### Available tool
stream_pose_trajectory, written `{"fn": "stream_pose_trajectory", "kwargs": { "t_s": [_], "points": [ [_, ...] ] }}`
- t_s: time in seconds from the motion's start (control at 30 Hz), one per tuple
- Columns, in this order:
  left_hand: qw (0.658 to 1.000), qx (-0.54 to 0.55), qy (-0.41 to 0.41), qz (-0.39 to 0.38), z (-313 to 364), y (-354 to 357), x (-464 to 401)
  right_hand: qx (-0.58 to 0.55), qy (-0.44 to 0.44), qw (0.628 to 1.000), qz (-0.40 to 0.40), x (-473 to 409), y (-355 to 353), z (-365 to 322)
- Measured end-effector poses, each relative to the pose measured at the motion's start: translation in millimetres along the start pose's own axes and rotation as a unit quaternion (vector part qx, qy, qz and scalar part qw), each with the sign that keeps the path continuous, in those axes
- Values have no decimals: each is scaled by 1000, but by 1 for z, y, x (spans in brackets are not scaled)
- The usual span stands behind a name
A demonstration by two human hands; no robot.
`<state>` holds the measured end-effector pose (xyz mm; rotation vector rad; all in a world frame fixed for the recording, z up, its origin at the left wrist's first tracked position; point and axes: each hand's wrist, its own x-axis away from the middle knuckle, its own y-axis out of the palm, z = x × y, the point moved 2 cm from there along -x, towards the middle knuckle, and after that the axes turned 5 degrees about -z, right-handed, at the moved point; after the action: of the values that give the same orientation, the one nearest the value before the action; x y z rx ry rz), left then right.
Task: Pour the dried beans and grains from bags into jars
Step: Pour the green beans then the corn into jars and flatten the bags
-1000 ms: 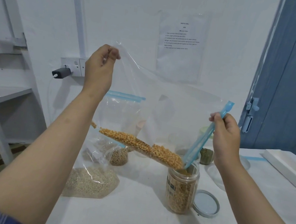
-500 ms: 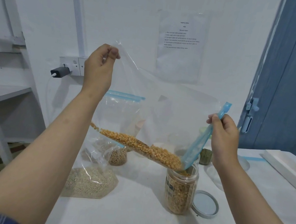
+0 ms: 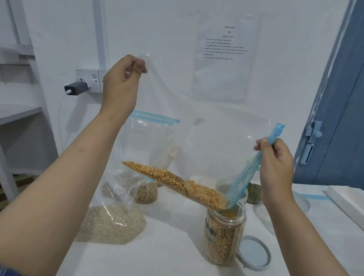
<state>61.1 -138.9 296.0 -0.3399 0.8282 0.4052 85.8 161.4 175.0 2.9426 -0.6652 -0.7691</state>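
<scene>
A clear zip bag (image 3: 208, 141) hangs tilted over the table. My left hand (image 3: 121, 83) pinches its raised bottom corner. My right hand (image 3: 274, 166) grips the blue zip strip (image 3: 251, 170) at the bag's mouth. Yellow corn kernels (image 3: 179, 184) lie along the bag's lower fold and slide down into an open clear jar (image 3: 223, 236), which is mostly full of kernels. The mouth of the bag dips into the jar's opening.
The jar's grey lid (image 3: 254, 252) lies flat to its right. A bag of pale grain (image 3: 109, 223) and another bag of beans (image 3: 146, 193) stand at the left. A small jar of green beans (image 3: 253, 193) is behind. A white tray (image 3: 356, 211) sits far right.
The kernels have slid farther down the bag toward the jar, and the jar's level has risen. Both hands hold almost the same places.
</scene>
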Motion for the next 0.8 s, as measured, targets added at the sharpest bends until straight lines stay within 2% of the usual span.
{"fn": "stream_pose_trajectory", "kwargs": {
  "t_s": [0.27, 0.37, 0.8],
  "points": [
    [1000, -1, 0, 0, 1, 3, 0, 4, -2, 1000, -1, -2, -1, 0],
    [1000, -2, -1, -1, 0, 3, 0, 23, 2, 999, -25, -1, 0, 0],
    [1000, -4, -6, 3, 2, 1, 2, 11, -3, 1000, 4, -1, 2, -1]
  ]
}}
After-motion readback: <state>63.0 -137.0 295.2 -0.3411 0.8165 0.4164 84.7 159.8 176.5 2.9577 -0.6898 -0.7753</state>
